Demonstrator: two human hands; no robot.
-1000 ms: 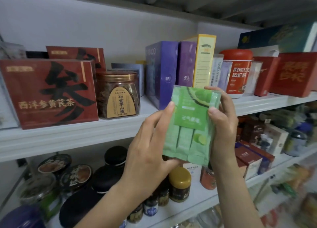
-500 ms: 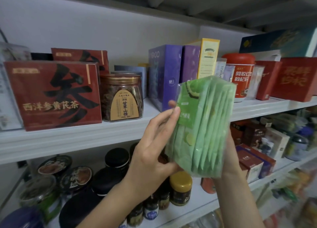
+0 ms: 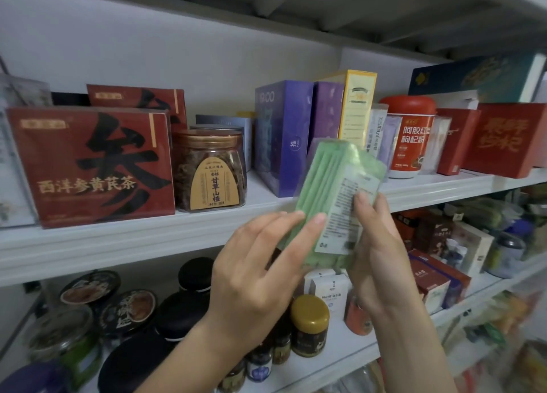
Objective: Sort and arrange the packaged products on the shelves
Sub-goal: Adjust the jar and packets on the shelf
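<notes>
- Two hands are meeting on one green packet (image 3: 334, 191) in the head view; the right hand (image 3: 376, 262) is gripping its lower right edge, with the thumb lying across the white printed label; the left hand (image 3: 254, 277) is pressing straight fingers against its left face without curling round it; the packet is hanging in the air, its top leaning toward one o'clock, just in front of the upper shelf (image 3: 118, 244) and resting on nothing.
- Slipping is looking like the main risk; the wrapper is appearing glossy and soft and only one hand is truly clasping it; a loosening thumb could be letting it fall toward six o'clock, onto the gold-lidded jar (image 3: 309, 324) and the small jars beside it.
- Knocking neighbours is looking like the second risk; the purple box (image 3: 281, 138) is standing at eleven o'clock of the packet, the yellow box (image 3: 356, 105) at twelve and the red-lidded canister (image 3: 410, 135) at two, with thin sachets leaning between them; pushing the packet in at a tilt could be tipping those; whether free room is lying behind the packet I cannot tell.
- Supporting all this is a white board with a rounded front lip; at nine o'clock it is carrying a large red box (image 3: 88, 164) and an amber jar (image 3: 210, 170) just beside it; more red boxes are standing at three o'clock.
- Surrounding the shelves is a plain white wall, with another shelf's underside running overhead at twelve o'clock; the lower shelf (image 3: 325, 369) is holding black-lidded tins (image 3: 195, 274) at seven o'clock and small cartons at four o'clock; the far right is blurring out.
</notes>
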